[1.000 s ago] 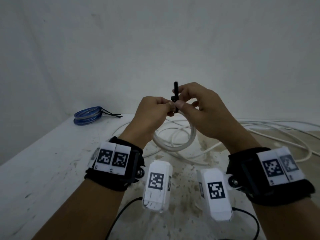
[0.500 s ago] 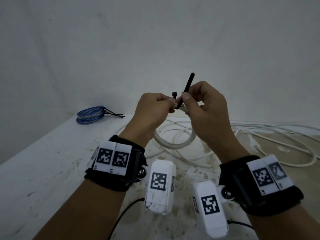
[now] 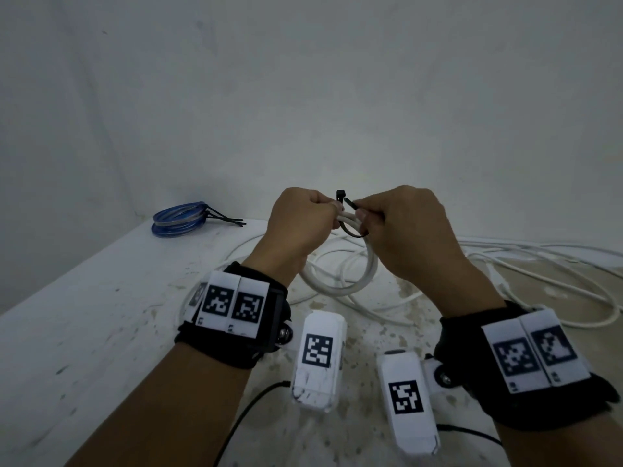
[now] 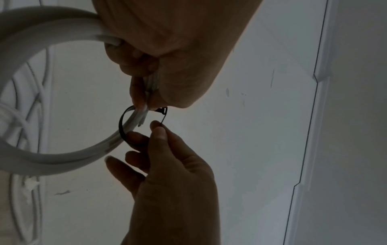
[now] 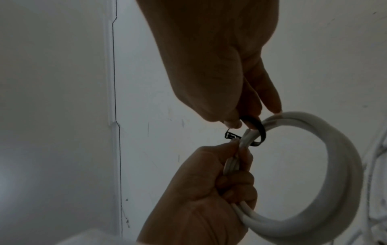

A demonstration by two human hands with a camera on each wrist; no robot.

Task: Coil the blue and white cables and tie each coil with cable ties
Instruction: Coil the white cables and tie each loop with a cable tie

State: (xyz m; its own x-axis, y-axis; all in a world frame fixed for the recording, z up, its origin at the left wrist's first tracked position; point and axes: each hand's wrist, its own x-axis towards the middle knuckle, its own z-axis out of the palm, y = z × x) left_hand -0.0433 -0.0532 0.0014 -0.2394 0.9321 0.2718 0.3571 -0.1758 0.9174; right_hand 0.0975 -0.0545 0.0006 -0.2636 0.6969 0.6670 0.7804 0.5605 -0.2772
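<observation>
Your left hand [image 3: 303,224] is closed in a fist around the top of the white cable coil [image 3: 340,281], holding its bundled strands up above the worktop [image 3: 101,315]; the coil hangs below and between your two hands. Your right hand [image 3: 404,230] sits just beside the left, its thumb and forefinger pinching the tail of a black cable tie [image 3: 349,217]. The tie loops round the strands right next to your left fingertips [image 5: 240,149], and its small locking head [image 4: 162,110] sticks out by your left thumb, the tail tip close to it; whether the tip has entered the head cannot be told. The rest of the white cable [image 3: 539,264] lies loose across the worktop behind your hands. The blue cable coil [image 3: 178,219] lies well apart at the far left corner, with black ties [image 3: 226,220] sticking out from it.
</observation>
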